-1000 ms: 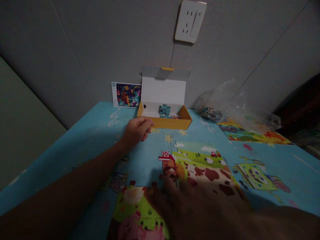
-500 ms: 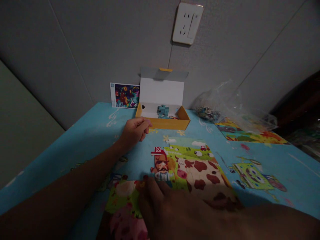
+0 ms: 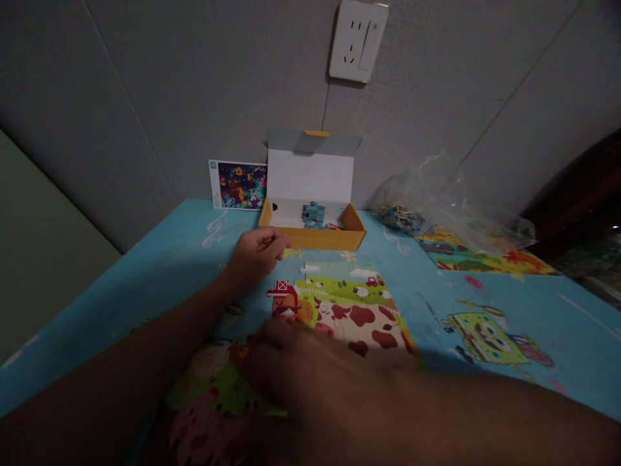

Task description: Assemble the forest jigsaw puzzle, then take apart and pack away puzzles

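Observation:
A partly assembled farm puzzle (image 3: 361,317) with a cow, a red barn and a pig lies on the blue patterned cloth. My right hand (image 3: 295,369) rests over its lower middle, blurred, and covers part of the picture; its fingertips are hard to make out. My left hand (image 3: 257,255) is closed, fingers curled together, just in front of the yellow box (image 3: 313,239). Whether anything is between those fingers is too small to tell. Inside the open box stands a blue-grey puzzle piece (image 3: 313,213), with other pieces lying low beside it.
A picture card (image 3: 240,186) leans on the wall (image 3: 194,84) left of the box. To the right, a clear plastic bag (image 3: 436,194) with pieces partly overlies a colourful picture sheet (image 3: 475,255). A socket (image 3: 359,42) is on the wall.
The farm puzzle has shifted left across the cloth, with my right hand moving left over it. My left hand stays closed near the box. The view has shifted slightly.

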The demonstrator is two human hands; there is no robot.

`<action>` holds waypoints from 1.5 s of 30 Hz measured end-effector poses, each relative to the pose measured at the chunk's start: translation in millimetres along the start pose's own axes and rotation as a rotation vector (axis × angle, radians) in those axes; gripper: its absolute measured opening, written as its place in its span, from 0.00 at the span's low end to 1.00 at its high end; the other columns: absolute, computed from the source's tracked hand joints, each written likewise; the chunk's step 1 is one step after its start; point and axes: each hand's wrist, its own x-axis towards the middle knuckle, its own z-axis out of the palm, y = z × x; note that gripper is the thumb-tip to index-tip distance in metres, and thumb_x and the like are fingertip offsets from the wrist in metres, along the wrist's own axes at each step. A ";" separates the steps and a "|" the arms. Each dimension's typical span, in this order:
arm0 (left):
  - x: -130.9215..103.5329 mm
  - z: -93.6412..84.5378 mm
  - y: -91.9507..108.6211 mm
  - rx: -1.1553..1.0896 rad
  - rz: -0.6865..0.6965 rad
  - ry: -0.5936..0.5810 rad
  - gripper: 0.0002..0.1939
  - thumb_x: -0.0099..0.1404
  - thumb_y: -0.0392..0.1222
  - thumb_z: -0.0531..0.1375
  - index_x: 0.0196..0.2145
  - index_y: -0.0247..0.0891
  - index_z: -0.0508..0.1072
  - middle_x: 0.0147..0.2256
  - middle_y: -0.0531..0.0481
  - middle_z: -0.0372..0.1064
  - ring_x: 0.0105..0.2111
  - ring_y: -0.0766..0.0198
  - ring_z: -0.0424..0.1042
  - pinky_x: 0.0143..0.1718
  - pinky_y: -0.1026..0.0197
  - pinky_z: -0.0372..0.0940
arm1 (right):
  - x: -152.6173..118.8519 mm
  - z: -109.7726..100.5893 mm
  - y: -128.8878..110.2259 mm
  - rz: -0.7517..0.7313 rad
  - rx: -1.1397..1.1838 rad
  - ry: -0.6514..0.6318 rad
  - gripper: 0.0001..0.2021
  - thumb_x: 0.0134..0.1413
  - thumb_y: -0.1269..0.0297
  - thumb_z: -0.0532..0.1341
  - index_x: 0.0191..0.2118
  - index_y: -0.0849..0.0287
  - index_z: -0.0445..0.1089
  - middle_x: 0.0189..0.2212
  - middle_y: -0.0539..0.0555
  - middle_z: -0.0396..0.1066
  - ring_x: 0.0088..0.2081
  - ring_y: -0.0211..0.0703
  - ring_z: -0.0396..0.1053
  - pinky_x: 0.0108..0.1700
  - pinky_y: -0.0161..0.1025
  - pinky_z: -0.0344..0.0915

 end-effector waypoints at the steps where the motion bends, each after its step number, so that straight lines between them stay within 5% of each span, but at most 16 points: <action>1: 0.2 -0.3 -0.7 0.013 0.004 0.009 0.09 0.58 0.42 0.58 0.24 0.35 0.69 0.16 0.59 0.59 0.12 0.75 0.54 0.13 0.69 0.48 | 3.5 -3.7 8.3 0.028 -0.025 0.072 0.18 0.55 0.50 0.62 0.42 0.61 0.72 0.40 0.61 0.70 0.37 0.47 0.69 0.38 0.42 0.67; 7: 2.5 -0.1 -9.5 0.102 0.040 0.013 0.09 0.58 0.42 0.57 0.23 0.36 0.68 0.17 0.58 0.60 0.14 0.73 0.56 0.15 0.68 0.50 | 29.9 -7.6 82.6 0.438 -0.425 0.321 0.23 0.62 0.50 0.55 0.44 0.70 0.70 0.43 0.71 0.69 0.46 0.60 0.66 0.45 0.51 0.63; 12: 2.6 0.8 -13.5 0.195 0.087 -0.007 0.13 0.60 0.43 0.56 0.20 0.37 0.66 0.16 0.58 0.59 0.16 0.72 0.57 0.18 0.68 0.52 | 41.8 0.1 116.3 0.376 -0.423 0.405 0.25 0.63 0.45 0.52 0.47 0.66 0.67 0.44 0.65 0.71 0.47 0.57 0.67 0.48 0.49 0.60; 22: 2.1 0.9 -18.8 0.376 0.170 -0.107 0.14 0.62 0.45 0.56 0.22 0.37 0.68 0.17 0.56 0.63 0.17 0.71 0.59 0.19 0.68 0.52 | 42.6 -4.5 121.5 0.376 -0.336 0.446 0.31 0.66 0.45 0.45 0.27 0.61 0.74 0.29 0.61 0.73 0.32 0.45 0.70 0.33 0.39 0.56; 29: -0.5 0.2 -15.6 0.381 0.195 -0.236 0.11 0.61 0.44 0.56 0.26 0.34 0.71 0.18 0.56 0.63 0.17 0.72 0.56 0.19 0.68 0.50 | 41.7 -4.9 119.2 0.435 -0.352 0.670 0.31 0.65 0.43 0.47 0.22 0.59 0.73 0.18 0.55 0.70 0.21 0.39 0.63 0.26 0.38 0.43; 35: -6.0 -1.9 -9.4 0.411 0.270 -0.464 0.08 0.60 0.43 0.58 0.29 0.35 0.69 0.18 0.60 0.56 0.15 0.74 0.51 0.19 0.66 0.45 | 35.7 -4.9 114.7 0.301 -0.388 0.901 0.30 0.66 0.48 0.48 0.18 0.60 0.67 0.15 0.52 0.65 0.19 0.35 0.58 0.26 0.38 0.42; 40: -9.7 5.4 -9.9 0.511 0.392 -0.454 0.20 0.59 0.50 0.62 0.21 0.37 0.59 0.18 0.59 0.53 0.20 0.72 0.53 0.24 0.65 0.49 | 32.7 -6.3 110.5 0.135 -0.414 0.965 0.29 0.67 0.53 0.48 0.17 0.60 0.64 0.14 0.51 0.64 0.19 0.34 0.57 0.26 0.38 0.43; 45: -11.0 11.2 -11.1 0.458 0.400 -0.446 0.15 0.62 0.43 0.59 0.20 0.36 0.63 0.19 0.58 0.53 0.21 0.71 0.55 0.26 0.64 0.50 | 32.0 -7.9 110.2 0.060 -0.350 0.967 0.27 0.68 0.57 0.46 0.18 0.60 0.63 0.14 0.51 0.63 0.19 0.34 0.56 0.26 0.38 0.45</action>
